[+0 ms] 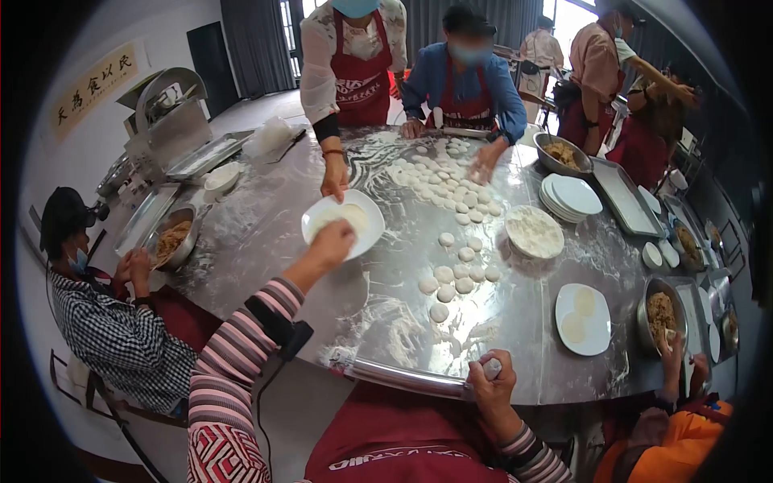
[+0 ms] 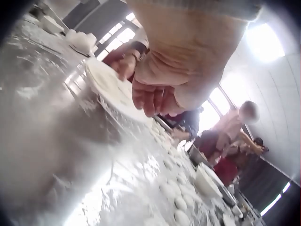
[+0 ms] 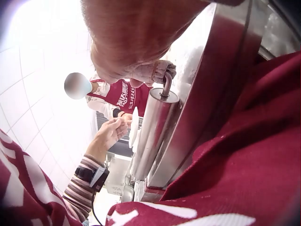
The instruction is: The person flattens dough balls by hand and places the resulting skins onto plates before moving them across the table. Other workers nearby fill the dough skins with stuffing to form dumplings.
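Observation:
In the head view my left hand (image 1: 330,244) is over a white plate (image 1: 372,235) with a thin, pale dough round (image 1: 348,214), its fingers loosely bent. Another person's hand (image 1: 334,177) holds the plate's far side. The left wrist view shows my bent fingers (image 2: 155,100) beside the plate (image 2: 106,89), with nothing visible in them. My right hand (image 1: 493,386) grips the handle (image 1: 491,369) of a metal rolling pin (image 1: 411,378) lying along the near table edge. In the right wrist view the fingers (image 3: 136,80) curl round that handle, beside the steel roller (image 3: 153,127).
Dough pieces (image 1: 443,275) lie scattered on the floured metal table (image 1: 322,294). A flour bowl (image 1: 535,232), stacked plates (image 1: 572,196) and a plate with two dough rounds (image 1: 584,338) stand rightward. Filling bowls (image 1: 173,240) sit at the sides; several people surround the table.

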Available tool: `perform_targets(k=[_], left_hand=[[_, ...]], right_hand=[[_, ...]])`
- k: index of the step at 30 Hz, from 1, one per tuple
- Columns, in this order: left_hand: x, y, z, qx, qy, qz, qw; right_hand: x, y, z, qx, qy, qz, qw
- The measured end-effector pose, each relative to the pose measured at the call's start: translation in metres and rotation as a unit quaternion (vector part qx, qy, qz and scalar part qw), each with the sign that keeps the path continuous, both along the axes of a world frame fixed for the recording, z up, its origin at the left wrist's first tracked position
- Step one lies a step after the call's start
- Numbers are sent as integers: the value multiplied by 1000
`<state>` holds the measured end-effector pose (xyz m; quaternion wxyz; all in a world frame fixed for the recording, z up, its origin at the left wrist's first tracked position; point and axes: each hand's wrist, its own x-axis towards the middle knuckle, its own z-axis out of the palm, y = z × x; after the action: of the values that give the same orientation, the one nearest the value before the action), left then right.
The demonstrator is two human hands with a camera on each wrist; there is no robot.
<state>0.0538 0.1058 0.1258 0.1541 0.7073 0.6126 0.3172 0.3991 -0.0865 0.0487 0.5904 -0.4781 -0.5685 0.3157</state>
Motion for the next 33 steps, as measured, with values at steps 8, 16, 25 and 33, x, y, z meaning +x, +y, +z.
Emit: perform_targets(k=[8,16,25,33], left_hand=[[149,-47,-46,-165,92,-158,969],[170,-60,-60,-194,105,-168,961],[140,-106,-54,-196,-137,-151,959],[147,-141,-65,-58,-118,-108,985]], right_hand=[[1,-3,-2,-23,2,5,1000],[2,6,5,18,-61,4,998],[6,35,10,-3,-72,44,996],[49,75,31,-96,19,222,970]])
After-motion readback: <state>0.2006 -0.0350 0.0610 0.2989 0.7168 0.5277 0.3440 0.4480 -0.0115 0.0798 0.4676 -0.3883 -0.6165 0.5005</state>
